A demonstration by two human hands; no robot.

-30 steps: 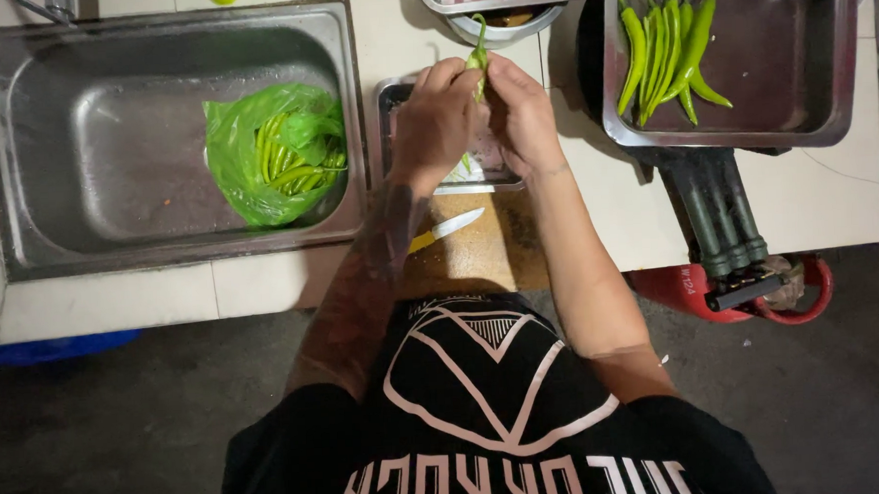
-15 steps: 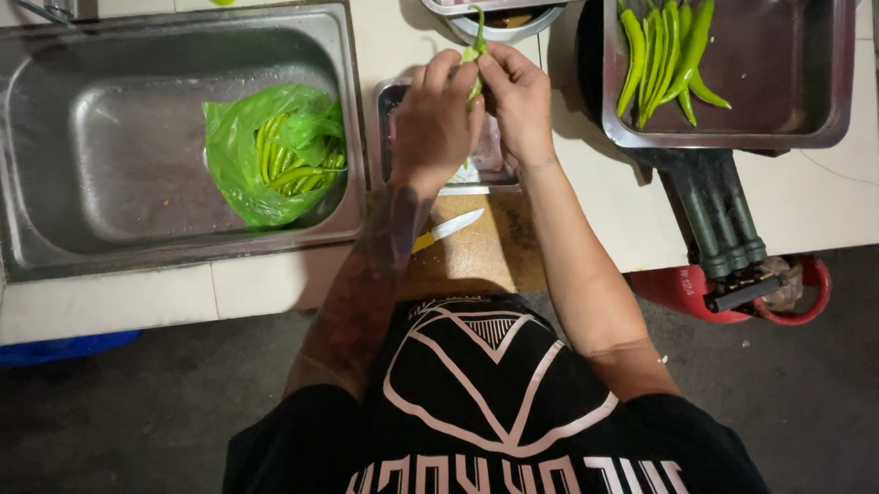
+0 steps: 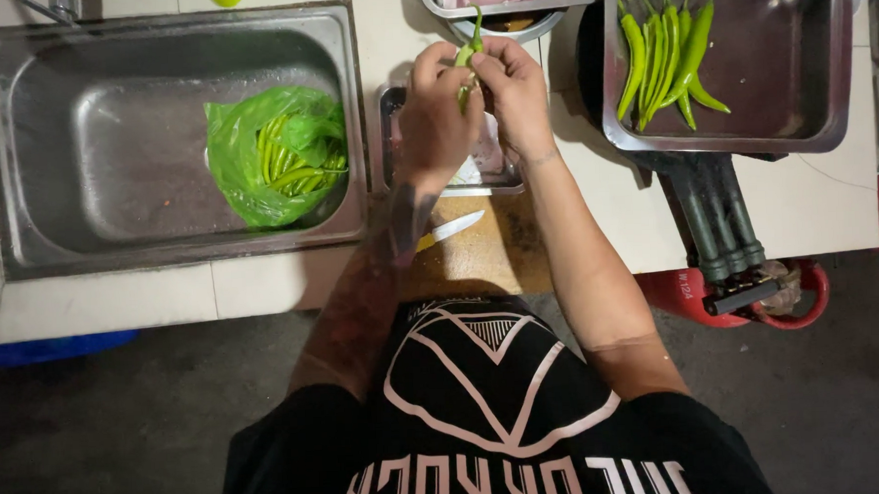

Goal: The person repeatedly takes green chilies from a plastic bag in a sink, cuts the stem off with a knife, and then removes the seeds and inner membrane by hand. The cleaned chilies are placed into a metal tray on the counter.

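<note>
My left hand (image 3: 433, 111) and my right hand (image 3: 514, 90) meet over a small steel tray (image 3: 393, 141) and both pinch one long green chili pepper (image 3: 472, 49), its stem pointing up. In the sink (image 3: 85, 142) to the left lies a green plastic bag (image 3: 276, 155) holding more green peppers. A large steel tray (image 3: 805, 108) at the right holds several green peppers (image 3: 662, 59) along its left side. A knife (image 3: 451, 229) with a yellow handle lies on the wooden cutting board (image 3: 489, 260) beneath my forearms.
Two metal dishes (image 3: 509, 3) sit at the top edge, one with pinkish contents. Dark pan handles (image 3: 721, 232) jut over the counter edge at right, above a red gas cylinder (image 3: 797, 298). White tiled counter (image 3: 265, 282) surrounds the sink.
Both hands have shifted slightly up and away from me with the pepper; the pepper's stem now stands a little higher. Everything else is still.
</note>
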